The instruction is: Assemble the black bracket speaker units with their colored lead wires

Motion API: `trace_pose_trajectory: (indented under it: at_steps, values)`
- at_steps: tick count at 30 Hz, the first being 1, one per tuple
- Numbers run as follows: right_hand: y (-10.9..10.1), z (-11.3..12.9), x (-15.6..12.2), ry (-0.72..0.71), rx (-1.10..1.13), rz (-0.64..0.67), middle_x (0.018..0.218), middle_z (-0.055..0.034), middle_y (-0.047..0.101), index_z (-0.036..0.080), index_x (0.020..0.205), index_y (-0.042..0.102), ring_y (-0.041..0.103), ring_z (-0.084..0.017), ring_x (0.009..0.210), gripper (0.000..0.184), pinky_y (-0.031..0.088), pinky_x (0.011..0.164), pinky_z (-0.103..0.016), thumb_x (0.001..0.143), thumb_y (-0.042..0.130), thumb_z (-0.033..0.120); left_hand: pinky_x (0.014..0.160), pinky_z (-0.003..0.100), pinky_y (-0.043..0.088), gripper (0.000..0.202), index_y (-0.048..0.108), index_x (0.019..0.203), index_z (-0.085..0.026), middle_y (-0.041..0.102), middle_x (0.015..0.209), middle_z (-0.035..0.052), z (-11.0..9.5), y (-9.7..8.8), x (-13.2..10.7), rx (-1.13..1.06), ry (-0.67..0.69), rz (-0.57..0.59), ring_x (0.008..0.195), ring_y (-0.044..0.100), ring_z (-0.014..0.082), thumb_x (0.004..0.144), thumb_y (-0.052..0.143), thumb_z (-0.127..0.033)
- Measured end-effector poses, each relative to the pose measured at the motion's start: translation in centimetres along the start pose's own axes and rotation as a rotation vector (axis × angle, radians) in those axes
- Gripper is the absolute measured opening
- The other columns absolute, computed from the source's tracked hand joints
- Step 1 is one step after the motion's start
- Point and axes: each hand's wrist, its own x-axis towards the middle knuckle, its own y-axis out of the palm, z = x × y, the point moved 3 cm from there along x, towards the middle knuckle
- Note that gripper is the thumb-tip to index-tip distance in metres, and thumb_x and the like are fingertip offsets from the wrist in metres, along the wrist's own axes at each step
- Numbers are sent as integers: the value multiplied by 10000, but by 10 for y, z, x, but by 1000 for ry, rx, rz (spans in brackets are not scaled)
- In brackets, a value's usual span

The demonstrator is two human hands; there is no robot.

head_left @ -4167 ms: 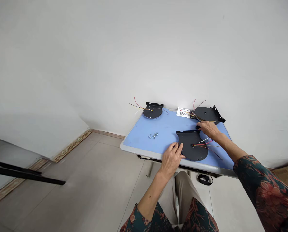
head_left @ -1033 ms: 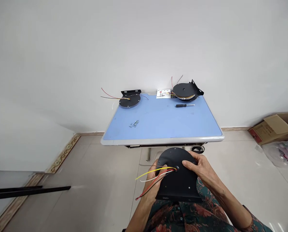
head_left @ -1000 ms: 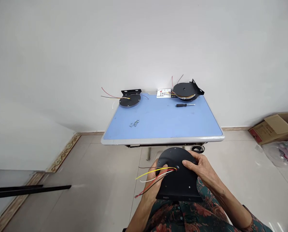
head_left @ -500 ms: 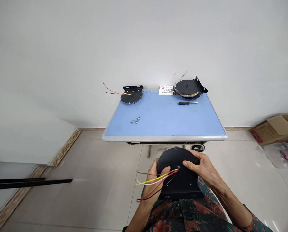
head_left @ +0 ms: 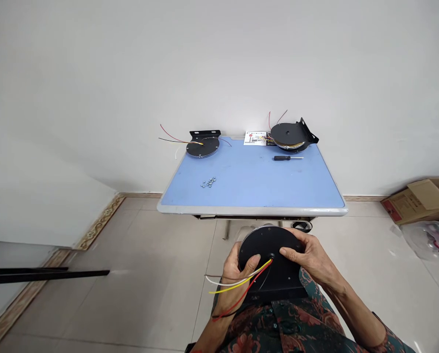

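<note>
Bright even light, soft shadows, faint glare on floor tiles, wide-angle curving at edges

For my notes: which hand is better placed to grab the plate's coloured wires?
Probably the left hand: the wires fan out across it from the black plate, its thumb beside them. The right hand grips the plate's other side, away from them.

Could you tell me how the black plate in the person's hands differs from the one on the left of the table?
The held plate is lifted in the left hand and right hand, while the table plate lies flat on the blue table. The held plate's wires hang over the left hand; the table plate's wires fan out past the table's edge. Both are round and black, with a bracket edge and coloured wires.
</note>
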Motion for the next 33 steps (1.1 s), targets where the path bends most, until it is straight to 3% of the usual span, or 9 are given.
trace_pose_trajectory:
  at_steps: [4, 11, 20, 26, 29, 33]
  values:
    - [0, 1, 0, -19, -20, 13, 1165, -73, 738, 232, 1302, 695, 690, -272, 1055, 506, 576, 895, -376, 849, 762, 449, 908, 350, 553, 488, 654, 1130, -205, 752, 1067, 75, 3, 0, 0, -7, 10, -20, 1005, 702, 262, 761, 828, -474]
    - [-2, -1, -1, -159, -274, -96, 1185, -79, 741, 250, 1179, 758, 673, -290, 1086, 421, 538, 977, -418, 835, 758, 491, 756, 267, 505, 482, 653, 979, -182, 701, 852, 30, 8, -10, 7, 149, 170, -129, 807, 642, 191, 718, 835, -543]
    - [-1, -4, -7, -133, -323, -140, 1188, -81, 744, 254, 1198, 751, 667, -313, 1114, 451, 549, 967, -420, 841, 733, 529, 801, 295, 514, 496, 638, 1037, -197, 712, 888, 45, 15, -9, 3, 112, 104, -98, 855, 659, 219, 739, 818, -550]
    - [-1, -2, -7, -131, -203, -120, 1262, -83, 694, 259, 1271, 690, 647, -286, 1140, 464, 528, 974, -373, 897, 670, 532, 922, 361, 527, 511, 618, 1110, -212, 732, 1060, 83, 20, -3, 1, 51, 65, -69, 1001, 684, 267, 775, 786, -560]
    - [-2, 0, -6, -84, -121, -125, 1185, -80, 701, 249, 1235, 679, 657, -267, 1061, 454, 545, 903, -360, 885, 683, 539, 961, 378, 525, 533, 603, 1140, -225, 729, 1136, 92, 22, 0, 1, 19, 59, -59, 1072, 681, 286, 769, 794, -557]
    - [-4, -2, -6, 4, -113, -121, 837, -32, 657, 203, 943, 697, 609, -186, 752, 379, 506, 639, -278, 844, 718, 568, 999, 382, 516, 600, 590, 1173, -225, 720, 1202, 109, 24, 1, 2, 14, 54, -19, 1129, 671, 307, 742, 806, -582]
